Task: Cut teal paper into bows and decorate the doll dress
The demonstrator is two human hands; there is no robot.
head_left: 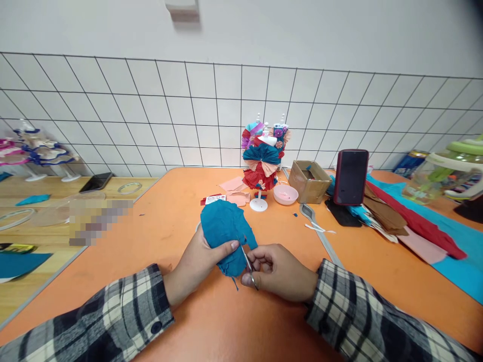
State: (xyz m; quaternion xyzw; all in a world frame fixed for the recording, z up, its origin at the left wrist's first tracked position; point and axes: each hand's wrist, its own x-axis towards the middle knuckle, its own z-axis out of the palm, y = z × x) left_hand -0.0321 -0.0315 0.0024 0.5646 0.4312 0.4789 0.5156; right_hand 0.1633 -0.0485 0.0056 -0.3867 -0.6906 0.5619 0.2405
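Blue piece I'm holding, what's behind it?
Past the blue piece, a printed card and pink sheets show. Hidden: most fingers of your left hand and anything else covered.

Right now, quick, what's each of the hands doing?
Left hand: closed, holding a crinkled, rounded teal piece, paper or cloth.
Right hand: closed, holding small silver metal scissors, blades at that piece.

The orange table [151, 236] bears a bowl [286, 196] and box [314, 188].

A phone [350, 177] stands upright near a cardboard box [307, 189], a jug [432, 173] sits near a can [410, 164], and another phone [96, 182] lies on the wooden table [18, 293].
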